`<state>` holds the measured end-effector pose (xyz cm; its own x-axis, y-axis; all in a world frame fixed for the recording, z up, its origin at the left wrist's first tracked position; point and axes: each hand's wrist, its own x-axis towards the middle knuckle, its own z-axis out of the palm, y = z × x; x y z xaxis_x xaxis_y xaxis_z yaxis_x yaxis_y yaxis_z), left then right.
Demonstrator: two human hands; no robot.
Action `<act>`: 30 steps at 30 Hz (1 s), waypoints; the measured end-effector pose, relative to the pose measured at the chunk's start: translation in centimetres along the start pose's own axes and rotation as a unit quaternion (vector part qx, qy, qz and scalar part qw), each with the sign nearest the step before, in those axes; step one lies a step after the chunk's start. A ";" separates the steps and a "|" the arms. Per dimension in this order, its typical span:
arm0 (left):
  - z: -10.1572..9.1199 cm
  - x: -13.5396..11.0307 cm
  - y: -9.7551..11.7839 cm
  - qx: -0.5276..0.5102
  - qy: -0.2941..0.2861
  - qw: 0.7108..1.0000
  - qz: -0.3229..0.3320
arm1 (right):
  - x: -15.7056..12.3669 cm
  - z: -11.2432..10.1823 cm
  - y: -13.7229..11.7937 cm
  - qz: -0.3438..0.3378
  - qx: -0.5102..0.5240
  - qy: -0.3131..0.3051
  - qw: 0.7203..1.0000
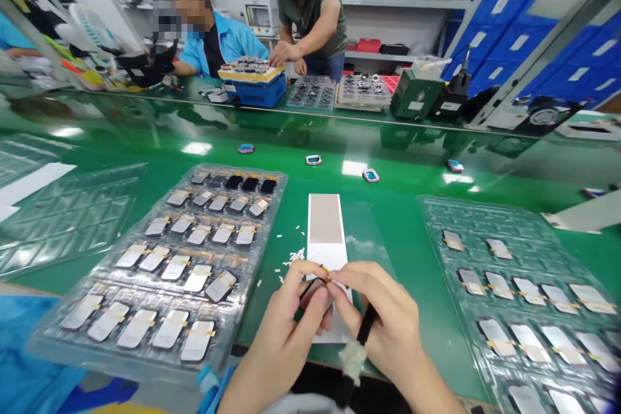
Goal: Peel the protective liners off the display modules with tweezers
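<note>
Over the front of the bench, my left hand [286,323] pinches a small dark-edged display module [313,288], mostly covered by the fingers. An orange flex tail [326,270] sticks up from its top edge. My right hand [385,317] is closed, its thumb and fingertips meeting at that tail. Tucked in the same hand is a slim black tool [369,323] wrapped in whitish material; its working end is hidden. Beneath the hands lies a white strip with a beige panel [325,218]. Small white bits [295,255] are scattered on the green mat left of the strip.
A clear tray [272,252] of display modules stands left, another tray [444,284] right. Empty clear trays [97,220] lie far left. Several small frames, one a blue-centred frame [371,175], sit behind. Two people work across the bench, near a blue box [262,92].
</note>
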<state>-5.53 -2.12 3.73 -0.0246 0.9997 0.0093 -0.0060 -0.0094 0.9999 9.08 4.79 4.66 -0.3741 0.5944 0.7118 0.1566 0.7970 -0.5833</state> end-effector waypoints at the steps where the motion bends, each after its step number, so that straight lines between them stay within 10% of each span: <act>1: 0.3 0.5 -0.7 -0.003 0.008 1.000 0.008 | -0.2 0.0 0.3 0.006 0.002 0.000 1.000; 15: 0.1 3.3 -3.6 0.111 0.049 0.988 0.092 | -1.5 0.7 2.9 -0.024 -0.208 -0.067 0.976; 30: -0.2 3.3 -3.8 -0.086 0.172 0.981 0.024 | 1.4 0.3 6.0 0.288 0.037 -0.157 0.944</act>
<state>-5.82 1.24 -0.09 -0.3643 0.9310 0.0247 -0.1637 -0.0902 0.9824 9.18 10.34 2.05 -0.5004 0.8569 0.1237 0.3561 0.3340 -0.8727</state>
